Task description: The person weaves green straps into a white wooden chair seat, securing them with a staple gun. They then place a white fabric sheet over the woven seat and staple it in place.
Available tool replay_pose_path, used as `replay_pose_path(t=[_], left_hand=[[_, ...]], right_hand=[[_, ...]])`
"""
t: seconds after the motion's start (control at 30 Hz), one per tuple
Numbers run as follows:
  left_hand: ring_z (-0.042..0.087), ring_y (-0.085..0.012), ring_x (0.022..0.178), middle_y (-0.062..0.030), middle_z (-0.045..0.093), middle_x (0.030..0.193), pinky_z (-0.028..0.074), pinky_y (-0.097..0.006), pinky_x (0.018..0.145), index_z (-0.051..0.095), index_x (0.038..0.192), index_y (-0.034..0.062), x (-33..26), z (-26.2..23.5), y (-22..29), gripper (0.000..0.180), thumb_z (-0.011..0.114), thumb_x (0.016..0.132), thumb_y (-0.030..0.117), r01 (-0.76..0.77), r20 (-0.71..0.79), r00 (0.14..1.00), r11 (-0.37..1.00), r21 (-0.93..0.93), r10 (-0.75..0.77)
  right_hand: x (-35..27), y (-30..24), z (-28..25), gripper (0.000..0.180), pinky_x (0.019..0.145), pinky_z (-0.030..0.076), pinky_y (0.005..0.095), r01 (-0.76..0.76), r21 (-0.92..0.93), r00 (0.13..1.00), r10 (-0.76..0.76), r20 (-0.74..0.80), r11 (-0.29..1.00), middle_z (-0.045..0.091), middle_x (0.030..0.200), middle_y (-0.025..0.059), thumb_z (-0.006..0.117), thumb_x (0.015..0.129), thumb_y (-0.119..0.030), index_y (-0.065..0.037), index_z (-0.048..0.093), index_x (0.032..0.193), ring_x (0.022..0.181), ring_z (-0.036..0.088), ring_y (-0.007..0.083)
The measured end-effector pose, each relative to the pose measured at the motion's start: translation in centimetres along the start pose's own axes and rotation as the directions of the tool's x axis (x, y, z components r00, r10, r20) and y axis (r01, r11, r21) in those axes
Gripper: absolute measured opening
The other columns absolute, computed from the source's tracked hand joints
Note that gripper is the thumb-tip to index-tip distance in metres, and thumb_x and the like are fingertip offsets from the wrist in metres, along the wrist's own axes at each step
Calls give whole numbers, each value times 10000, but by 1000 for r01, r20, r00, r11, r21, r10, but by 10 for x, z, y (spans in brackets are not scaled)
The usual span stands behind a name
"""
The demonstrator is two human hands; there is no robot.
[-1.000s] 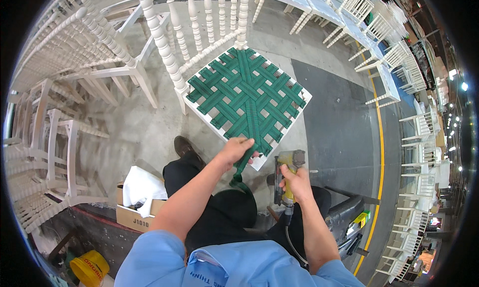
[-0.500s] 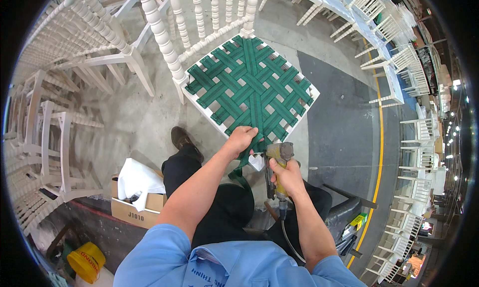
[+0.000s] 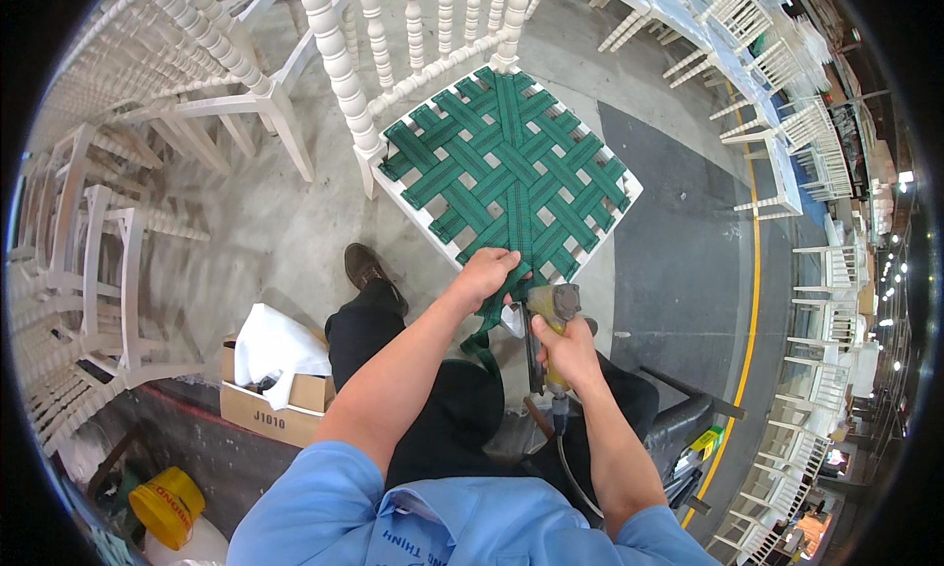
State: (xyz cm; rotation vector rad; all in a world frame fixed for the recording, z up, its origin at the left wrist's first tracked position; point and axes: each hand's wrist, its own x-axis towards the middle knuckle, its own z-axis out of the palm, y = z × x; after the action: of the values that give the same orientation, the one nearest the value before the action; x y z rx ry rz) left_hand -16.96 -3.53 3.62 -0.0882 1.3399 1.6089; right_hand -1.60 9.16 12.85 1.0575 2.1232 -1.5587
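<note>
In front of me stands a white chair (image 3: pixel 339 59) with turned spindles and a seat of woven green webbing (image 3: pixel 516 163). My left hand (image 3: pixel 489 276) is closed on a loose green webbing strap (image 3: pixel 479 345) at the seat's near corner; the strap's tail hangs down over my dark trousers. My right hand (image 3: pixel 568 350) grips a yellowish pneumatic staple gun (image 3: pixel 558 298) by its handle, and an air hose (image 3: pixel 562 443) runs from its base. The gun's head is close to that same corner; whether its nose touches the frame is hidden.
Unfinished white chairs (image 3: pixel 275 114) crowd the left side. Beside my leg is a cardboard box (image 3: pixel 270 414) with white sheeting in it. A yellow bucket (image 3: pixel 167 507) lies at lower left. More white chairs (image 3: pixel 826 350) line the right, past a yellow floor line (image 3: pixel 752 300).
The view has shifted slightly, so the chair appears a little farther right. Both hands keep their grips on the strap and the staple gun near the corner.
</note>
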Motion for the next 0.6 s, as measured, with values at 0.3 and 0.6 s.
replay_pose_path(t=[0.3, 0.6], left_hand=[[644, -151, 693, -75, 782, 1072, 523, -311, 541, 714, 1190, -9, -2, -5, -1, 364, 532, 1126, 299, 7, 29, 1000, 1000, -25, -6], [722, -181, 855, -79, 787, 1033, 546, -336, 594, 731, 1193, -49, -4, 12, 1, 400, 594, 1090, 313, -54, -54, 997, 998, 25, 55]], right_hand=[[-4, -5, 9, 254, 525, 480, 320, 12, 17, 999, -13, 34, 1000, 661, 827, 34, 705, 1046, -249, -12, 656, 1122, 589, 602, 128], [-79, 4, -94, 297, 569, 528, 308, 48, 260, 996, -27, -84, 964, 674, 902, 27, 711, 1048, -270, -34, 666, 1222, 630, 639, 132]])
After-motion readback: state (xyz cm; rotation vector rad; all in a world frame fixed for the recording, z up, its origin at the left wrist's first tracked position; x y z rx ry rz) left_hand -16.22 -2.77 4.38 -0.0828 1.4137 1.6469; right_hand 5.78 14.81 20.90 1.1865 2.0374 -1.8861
